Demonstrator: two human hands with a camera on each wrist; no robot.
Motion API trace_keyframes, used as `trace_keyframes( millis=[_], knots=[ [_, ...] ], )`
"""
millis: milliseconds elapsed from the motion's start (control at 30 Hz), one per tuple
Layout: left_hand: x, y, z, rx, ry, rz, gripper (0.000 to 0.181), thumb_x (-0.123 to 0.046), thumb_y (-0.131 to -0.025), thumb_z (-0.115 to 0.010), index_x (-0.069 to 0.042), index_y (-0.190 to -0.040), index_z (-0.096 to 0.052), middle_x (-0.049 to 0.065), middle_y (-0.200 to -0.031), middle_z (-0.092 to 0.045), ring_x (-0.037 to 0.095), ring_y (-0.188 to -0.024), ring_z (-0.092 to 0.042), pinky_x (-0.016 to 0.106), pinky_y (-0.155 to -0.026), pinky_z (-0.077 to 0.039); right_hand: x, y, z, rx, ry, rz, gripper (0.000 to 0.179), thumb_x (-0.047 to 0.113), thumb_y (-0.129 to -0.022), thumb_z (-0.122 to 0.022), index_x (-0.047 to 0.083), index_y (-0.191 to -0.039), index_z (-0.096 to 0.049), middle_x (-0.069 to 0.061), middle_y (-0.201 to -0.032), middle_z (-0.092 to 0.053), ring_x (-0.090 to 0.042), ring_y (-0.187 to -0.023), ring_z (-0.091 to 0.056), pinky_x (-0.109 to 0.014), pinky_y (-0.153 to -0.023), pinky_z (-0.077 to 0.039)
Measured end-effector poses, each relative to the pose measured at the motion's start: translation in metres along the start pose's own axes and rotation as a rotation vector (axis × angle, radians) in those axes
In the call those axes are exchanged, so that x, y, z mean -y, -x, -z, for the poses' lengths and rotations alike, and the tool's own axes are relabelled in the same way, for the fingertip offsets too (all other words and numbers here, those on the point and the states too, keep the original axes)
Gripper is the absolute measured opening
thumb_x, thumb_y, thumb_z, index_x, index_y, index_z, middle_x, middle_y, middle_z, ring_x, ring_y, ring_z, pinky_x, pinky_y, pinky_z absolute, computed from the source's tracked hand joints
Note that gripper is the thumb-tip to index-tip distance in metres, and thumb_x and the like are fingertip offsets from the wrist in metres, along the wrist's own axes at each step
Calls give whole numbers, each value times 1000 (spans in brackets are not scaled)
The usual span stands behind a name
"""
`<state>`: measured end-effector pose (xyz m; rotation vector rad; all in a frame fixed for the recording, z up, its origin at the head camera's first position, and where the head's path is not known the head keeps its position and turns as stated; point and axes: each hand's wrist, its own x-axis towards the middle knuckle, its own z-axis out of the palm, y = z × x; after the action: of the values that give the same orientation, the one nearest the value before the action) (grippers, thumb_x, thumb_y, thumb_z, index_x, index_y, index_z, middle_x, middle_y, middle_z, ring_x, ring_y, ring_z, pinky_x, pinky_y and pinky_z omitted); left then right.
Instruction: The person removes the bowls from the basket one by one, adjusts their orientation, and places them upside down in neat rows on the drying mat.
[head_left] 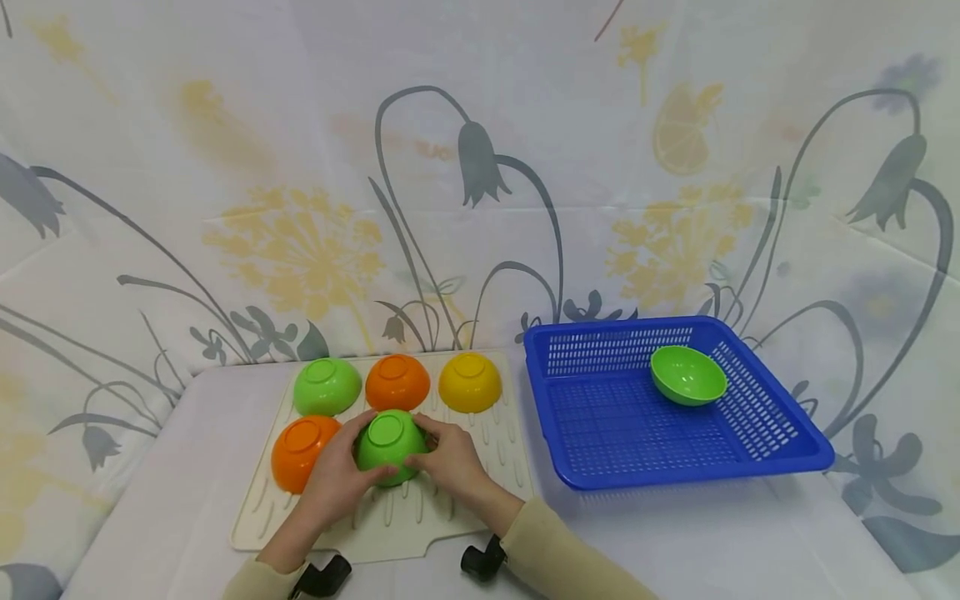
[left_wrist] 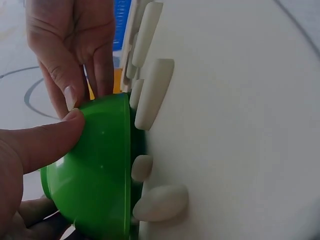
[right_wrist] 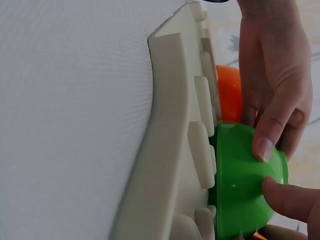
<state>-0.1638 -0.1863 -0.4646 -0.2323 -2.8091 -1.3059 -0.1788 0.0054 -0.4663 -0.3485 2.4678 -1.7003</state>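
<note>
A green bowl [head_left: 390, 454] sits upside down on the ridged cream drain board [head_left: 397, 537], in the front row. My left hand [head_left: 337, 475] holds it from the left, thumb [left_wrist: 55, 140] on its near side. From the right, my right hand [head_left: 456, 458] grips the same bowl, its thumb [right_wrist: 295, 197] against the wall. Seen in both wrist views, the bowl's rim is down at the board's ridges. An upturned orange bowl [head_left: 296, 458] lies just left of my left hand, partly covered by it.
Behind stand upturned green [head_left: 327, 387], orange [head_left: 397, 385] and yellow [head_left: 470, 385] bowls in a row on the board. To the right is a blue plastic basket [head_left: 600, 475], with a tilted green bowl [head_left: 688, 377] inside. A flower-patterned cloth [head_left: 480, 242] hangs behind the table.
</note>
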Motion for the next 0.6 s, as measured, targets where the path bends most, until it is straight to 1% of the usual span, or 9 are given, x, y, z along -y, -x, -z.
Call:
trace_keyframes(
  millis=[100,333,467,600],
  knots=[
    [-2,0,1,13,-24,-6,84,-19,-80,-86,-2,-148,-40,22,-147,-45,39,-129,-48,57,-106,-39,0,0,1,5,-36,-10,63,2,-81,-80,0,-140,-55,-14,-143,-54,-30,-130,-52,-38,-102,-47],
    [-4,0,2,17,-55,4,84,-18,-78,-87,0,-146,-41,22,-145,-47,39,-128,-48,57,-106,-39,-3,-2,0,2,-181,-60,60,0,-82,-79,0,-138,-57,-15,-141,-55,-30,-130,-53,-37,-103,-45],
    [-3,0,1,9,-64,1,85,-19,-77,-87,-1,-147,-42,22,-145,-47,40,-129,-48,57,-107,-38,-4,-3,1,-2,-210,-59,59,0,-83,-78,-1,-138,-57,-15,-142,-55,-30,-132,-50,-37,-105,-44],
    [-2,2,0,-2,-66,-18,85,-18,-77,-87,-1,-147,-42,22,-145,-47,39,-129,-48,57,-107,-38,-1,-4,3,-6,-200,-56,58,3,-84,-77,0,-139,-56,-11,-142,-55,-29,-132,-50,-37,-105,-44]
  ],
)
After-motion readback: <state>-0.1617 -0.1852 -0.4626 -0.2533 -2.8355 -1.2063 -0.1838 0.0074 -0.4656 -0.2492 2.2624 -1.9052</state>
